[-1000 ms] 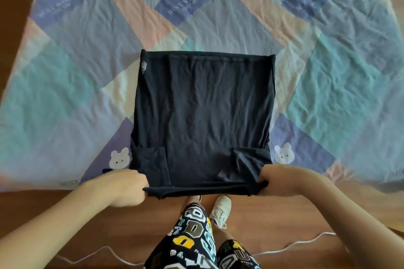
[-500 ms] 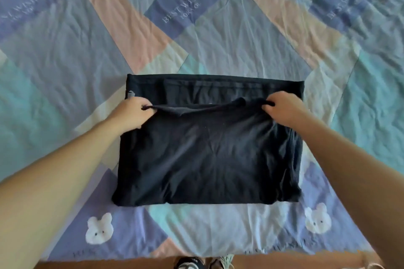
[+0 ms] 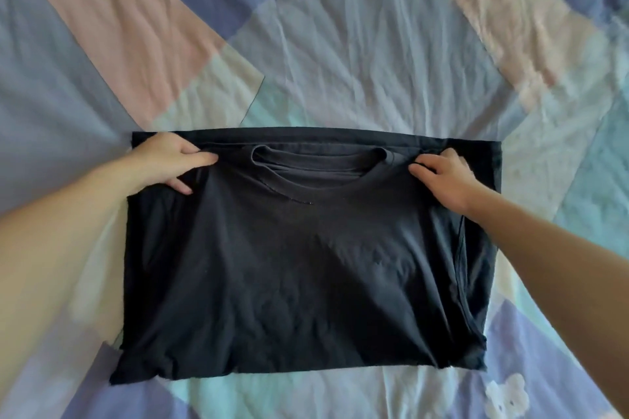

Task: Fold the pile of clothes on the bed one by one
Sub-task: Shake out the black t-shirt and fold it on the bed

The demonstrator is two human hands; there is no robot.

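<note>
A black T-shirt (image 3: 306, 265) lies folded in half on the patchwork bed sheet (image 3: 357, 61). Its collar (image 3: 320, 167) faces up near the far edge. My left hand (image 3: 170, 161) pinches the shirt's upper layer at the far left corner, thumb below and fingers above. At the far right corner, just beside the collar, my right hand (image 3: 442, 180) holds the same layer with curled fingers. Both hands rest low on the cloth. No pile of other clothes is in view.
The sheet spreads out on all sides of the shirt, wrinkled, with pink, blue and teal patches. A white bear print (image 3: 507, 398) sits at the near right.
Both hands carried the shirt's near edge up and over to the far edge, folding it in half. The collar now shows on top. The camera moved closer over the bed.
</note>
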